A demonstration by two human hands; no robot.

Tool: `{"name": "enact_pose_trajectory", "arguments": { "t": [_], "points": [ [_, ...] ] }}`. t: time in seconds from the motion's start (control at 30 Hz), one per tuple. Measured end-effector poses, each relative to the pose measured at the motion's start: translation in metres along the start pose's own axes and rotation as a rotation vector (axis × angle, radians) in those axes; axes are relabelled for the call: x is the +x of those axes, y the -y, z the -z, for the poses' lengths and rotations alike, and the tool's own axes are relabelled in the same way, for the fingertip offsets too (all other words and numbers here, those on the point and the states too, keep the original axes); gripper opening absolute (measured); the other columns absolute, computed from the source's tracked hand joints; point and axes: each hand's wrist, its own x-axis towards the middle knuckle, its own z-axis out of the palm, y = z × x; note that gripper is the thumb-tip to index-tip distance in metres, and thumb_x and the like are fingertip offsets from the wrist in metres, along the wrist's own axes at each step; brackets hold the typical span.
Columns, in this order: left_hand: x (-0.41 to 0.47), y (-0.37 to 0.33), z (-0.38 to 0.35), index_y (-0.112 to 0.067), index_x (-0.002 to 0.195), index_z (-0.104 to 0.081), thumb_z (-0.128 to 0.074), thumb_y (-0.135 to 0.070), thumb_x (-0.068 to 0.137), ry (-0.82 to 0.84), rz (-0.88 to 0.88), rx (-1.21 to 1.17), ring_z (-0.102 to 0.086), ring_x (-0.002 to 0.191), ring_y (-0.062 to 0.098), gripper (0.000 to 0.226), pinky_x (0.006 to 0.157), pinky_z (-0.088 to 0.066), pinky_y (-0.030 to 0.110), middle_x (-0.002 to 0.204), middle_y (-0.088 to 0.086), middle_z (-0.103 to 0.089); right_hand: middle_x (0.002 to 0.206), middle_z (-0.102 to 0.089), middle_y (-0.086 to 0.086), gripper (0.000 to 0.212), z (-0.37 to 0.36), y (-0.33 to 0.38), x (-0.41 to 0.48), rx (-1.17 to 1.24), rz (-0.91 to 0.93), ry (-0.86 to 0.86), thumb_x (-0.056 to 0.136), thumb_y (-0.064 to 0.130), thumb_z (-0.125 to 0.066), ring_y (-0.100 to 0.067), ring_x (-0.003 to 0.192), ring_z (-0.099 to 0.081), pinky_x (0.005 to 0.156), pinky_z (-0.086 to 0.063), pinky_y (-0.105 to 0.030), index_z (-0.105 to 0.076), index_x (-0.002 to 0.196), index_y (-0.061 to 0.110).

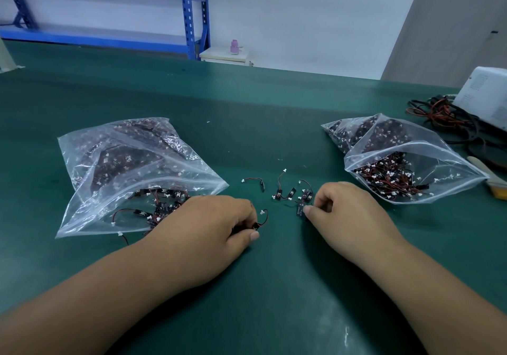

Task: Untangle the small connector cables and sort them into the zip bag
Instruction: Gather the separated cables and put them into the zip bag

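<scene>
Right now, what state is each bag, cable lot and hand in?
Left zip bag: lying flat, part filled, mouth apparently open.
Right zip bag: mouth gaping open, full of tangled cables.
Loose connector cables: scattered on green mat between hands.
Left hand: pinches looped cable.
Right hand: pinches black-tipped cable.

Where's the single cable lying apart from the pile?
Head view, centre: the single cable lies between the left zip bag and the loose pile, beyond the left hand.
</scene>
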Motion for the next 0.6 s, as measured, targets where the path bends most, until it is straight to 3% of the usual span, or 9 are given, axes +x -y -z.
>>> {"name": "enact_pose_trajectory", "arguments": {
  "t": [0.17,0.27,0.33,0.4,0.5,0.6],
  "points": [
    [0.000,-0.001,0.000,-0.035,0.090,-0.054,-0.057,-0.044,0.090,-0.007,-0.020,-0.004,-0.051,0.080,0.000,0.010,0.068,-0.038,0.017,0.080,-0.020,-0.057,0.080,-0.053,0.010,0.023,0.003,0.014,-0.012,0.113,0.209,-0.156,0.086,0.045,-0.061,-0.015,0.075,-0.056,0.073,-0.048,-0.038,-0.057,0.074,0.026],
    [0.001,-0.004,0.001,-0.034,0.087,-0.054,-0.057,-0.043,0.088,-0.007,-0.062,-0.004,-0.050,0.078,0.004,0.010,0.070,-0.039,0.022,0.078,-0.017,-0.056,0.080,-0.055,0.010,0.033,0.000,0.033,-0.027,0.236,0.428,-0.020,0.086,0.057,-0.049,-0.013,0.079,-0.056,0.073,-0.047,-0.038,-0.062,0.081,0.027],
    [0.001,-0.007,0.002,-0.033,0.085,-0.055,-0.050,-0.044,0.083,-0.008,-0.077,-0.016,-0.051,0.075,0.004,0.013,0.069,-0.042,0.026,0.077,-0.014,-0.058,0.080,-0.053,0.011,0.029,-0.009,0.039,-0.035,0.274,0.499,0.056,0.086,0.055,-0.051,-0.011,0.079,-0.054,0.072,-0.046,-0.037,-0.061,0.083,0.028],
    [0.001,-0.008,0.003,-0.032,0.083,-0.055,-0.044,-0.047,0.081,0.001,-0.082,-0.016,-0.051,0.074,0.005,0.019,0.069,-0.044,0.028,0.075,-0.014,-0.058,0.078,-0.052,0.011,0.017,-0.017,0.040,-0.036,0.332,0.497,0.028,0.086,0.046,-0.058,-0.010,0.077,-0.052,0.068,-0.045,-0.034,-0.059,0.081,0.029],
    [0.001,-0.008,0.004,-0.035,0.089,-0.056,-0.056,-0.046,0.086,-0.007,-0.075,-0.013,-0.049,0.077,0.001,0.011,0.070,-0.041,0.024,0.076,-0.020,-0.055,0.074,-0.055,0.012,0.012,-0.021,0.034,-0.030,0.400,0.445,-0.016,0.083,0.036,-0.065,-0.010,0.076,-0.054,0.063,-0.043,-0.026,-0.060,0.077,0.027],
    [-0.002,-0.002,0.008,-0.041,0.108,-0.053,-0.060,-0.050,0.086,0.003,-0.063,0.083,-0.047,0.091,-0.003,0.024,0.083,-0.039,0.020,0.092,-0.027,-0.054,0.070,-0.058,0.011,0.014,-0.019,0.023,-0.018,0.401,0.379,-0.079,0.083,0.030,-0.072,-0.010,0.074,-0.056,0.063,-0.041,-0.019,-0.063,0.073,0.025]
  ]
}}
